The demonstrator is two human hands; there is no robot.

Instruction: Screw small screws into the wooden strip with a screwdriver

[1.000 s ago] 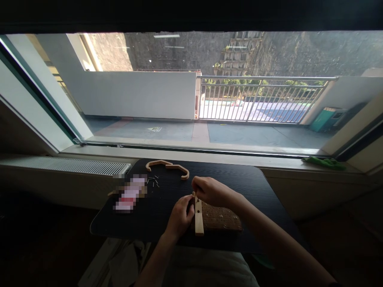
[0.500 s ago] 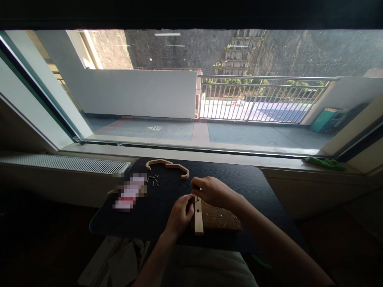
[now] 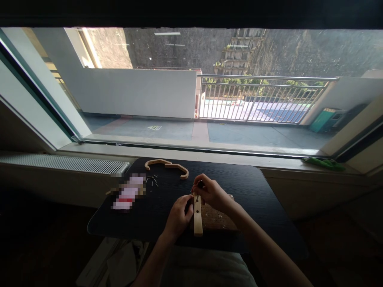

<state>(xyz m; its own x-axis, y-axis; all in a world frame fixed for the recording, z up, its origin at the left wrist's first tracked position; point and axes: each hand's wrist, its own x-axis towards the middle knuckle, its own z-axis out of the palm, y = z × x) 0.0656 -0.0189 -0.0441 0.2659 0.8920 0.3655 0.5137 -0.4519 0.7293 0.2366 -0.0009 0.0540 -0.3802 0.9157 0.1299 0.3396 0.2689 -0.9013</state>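
A pale wooden bar with dark holes (image 3: 198, 223) lies lengthwise along the left side of a brown woven-looking block (image 3: 220, 219). My left hand (image 3: 178, 215) is closed around the bar's far end from the left. Over that same end, my right hand (image 3: 212, 194) is pinched with bent fingers. Something small and dark shows between them, too hidden to name. Farther back on the table lie two curved wooden pieces (image 3: 178, 168), their ends touching. Left of these are several small metal screws or pins (image 3: 152, 179).
A black table (image 3: 239, 179) with rounded corners stands against the window sill (image 3: 209, 154). A blurred pinkish packet (image 3: 130, 193) lies at its left side. The radiator (image 3: 66, 162) is beyond on the left, and a green cloth (image 3: 324, 163) rests on the sill at right.
My right hand has turned at the wrist and its fingers have shifted over the bar's far end. My left hand keeps its hold. The view has moved slightly.
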